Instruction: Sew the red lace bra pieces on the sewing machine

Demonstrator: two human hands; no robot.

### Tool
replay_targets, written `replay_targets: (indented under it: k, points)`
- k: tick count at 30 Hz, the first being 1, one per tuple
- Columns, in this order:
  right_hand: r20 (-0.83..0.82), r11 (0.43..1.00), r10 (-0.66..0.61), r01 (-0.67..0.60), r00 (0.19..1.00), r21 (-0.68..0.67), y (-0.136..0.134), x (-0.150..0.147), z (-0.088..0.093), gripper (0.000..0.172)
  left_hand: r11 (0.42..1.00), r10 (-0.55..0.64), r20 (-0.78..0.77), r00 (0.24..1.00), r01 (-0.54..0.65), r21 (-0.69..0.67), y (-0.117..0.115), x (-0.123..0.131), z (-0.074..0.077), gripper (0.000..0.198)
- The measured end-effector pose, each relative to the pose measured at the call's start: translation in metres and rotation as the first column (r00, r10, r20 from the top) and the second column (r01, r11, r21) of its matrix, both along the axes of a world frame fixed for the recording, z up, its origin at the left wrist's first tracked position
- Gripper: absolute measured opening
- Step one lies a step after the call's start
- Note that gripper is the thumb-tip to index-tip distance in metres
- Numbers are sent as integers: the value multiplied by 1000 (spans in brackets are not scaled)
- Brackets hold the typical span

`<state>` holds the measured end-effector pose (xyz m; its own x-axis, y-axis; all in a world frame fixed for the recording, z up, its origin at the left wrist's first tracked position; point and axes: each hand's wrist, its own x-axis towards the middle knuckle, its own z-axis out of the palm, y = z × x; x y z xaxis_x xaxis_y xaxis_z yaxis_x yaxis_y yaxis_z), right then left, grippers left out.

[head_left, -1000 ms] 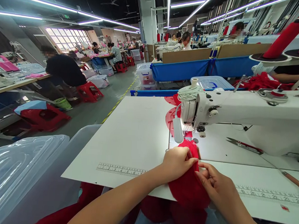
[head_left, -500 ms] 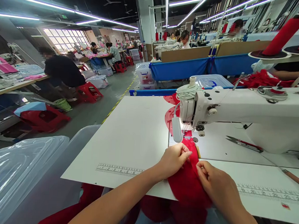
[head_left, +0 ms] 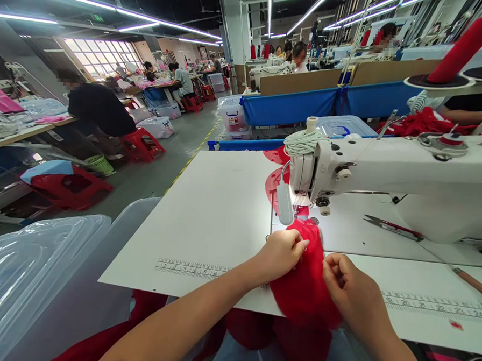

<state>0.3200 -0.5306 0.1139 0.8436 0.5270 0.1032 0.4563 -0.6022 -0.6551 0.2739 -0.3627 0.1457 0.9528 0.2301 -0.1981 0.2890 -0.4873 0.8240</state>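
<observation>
A piece of red fabric (head_left: 303,289) runs from under the needle area of a white sewing machine (head_left: 371,163) down over the table's front edge. My left hand (head_left: 281,252) pinches its left part just below the presser foot, thumb against fingers. At the fabric's right edge, my right hand (head_left: 346,280) is closed, fingertips pinched on the edge. More red fabric (head_left: 273,338) hangs below the tabletop near my lap. Behind the needle lie sheer red pieces (head_left: 273,185). A small white lamp (head_left: 285,203) hides part of the needle area.
Thread snips (head_left: 394,228) lie on the white table (head_left: 207,200), right of the fabric. A brown-handled tool (head_left: 473,283) is at the far right. Red thread cones (head_left: 461,52) stand above. A clear plastic bin (head_left: 58,268) sits at left. Other people work at tables behind.
The red fabric by the needle has spread wider and flatter. My right hand has shifted slightly right with the fabric's edge; my left hand stays nearly in place.
</observation>
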Motion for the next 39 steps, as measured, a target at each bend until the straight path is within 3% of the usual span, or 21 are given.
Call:
replay_targets:
  k: [3,9,14,17,22,27,32,37,38,39]
  points:
    - [-2,999,44,-44,999,-27,0,-1,-2,22,997,3,-33,999,0,78,-4,0,4,37]
    - [20,1000,27,-27,999,-7,0,-2,-4,27,998,21,-72,997,-16,62,-1,0,2,13]
    - [118,975,84,-57,989,-216,-1,3,-9,26,1000,28,-44,999,-27,6,2,-2,-3,13]
    - [189,968,84,-35,978,-248,-1,4,-12,26,998,41,-18,999,-42,-39,4,-3,-5,15]
    - [157,988,75,-52,985,-146,4,2,-12,30,988,48,18,999,-45,-148,5,-6,-8,14]
    - [210,990,33,-2,977,-144,10,-1,-6,28,948,94,36,995,-79,-309,3,-9,-11,13]
    - [48,998,-51,49,998,41,5,6,0,23,867,189,38,981,-149,-475,4,-15,-12,19]
    - [-148,980,-84,108,985,167,1,10,1,20,719,339,-17,941,-270,-640,5,-18,-14,9]
    - [-175,976,-81,113,981,186,0,10,1,20,714,353,-12,936,-278,-642,5,-18,-14,9]
    - [-197,972,-81,121,977,200,1,9,2,21,748,341,13,940,-263,-609,5,-19,-15,14]
